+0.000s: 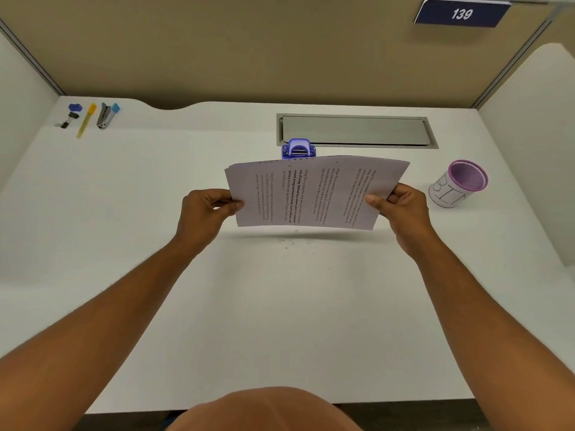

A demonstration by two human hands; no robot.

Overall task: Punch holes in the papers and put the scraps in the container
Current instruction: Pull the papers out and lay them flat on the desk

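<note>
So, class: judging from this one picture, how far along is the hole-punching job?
Done: a row of holes shows along the papers' far edge. In hand: left hand and right hand hold the stack above the desk, near the blue punch. Left: specks on the desk still need putting in the container.

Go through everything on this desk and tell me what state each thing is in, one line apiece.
Papers: held off the desk, bowed, holes along the far edge.
Left hand: gripping the stack's left side.
Right hand: gripping its right side.
Hole punch: on the desk behind the papers, untouched.
Container: upright, open-topped.
Scraps: scattered on the desk.
Stapler: lying closed, far left.
</note>
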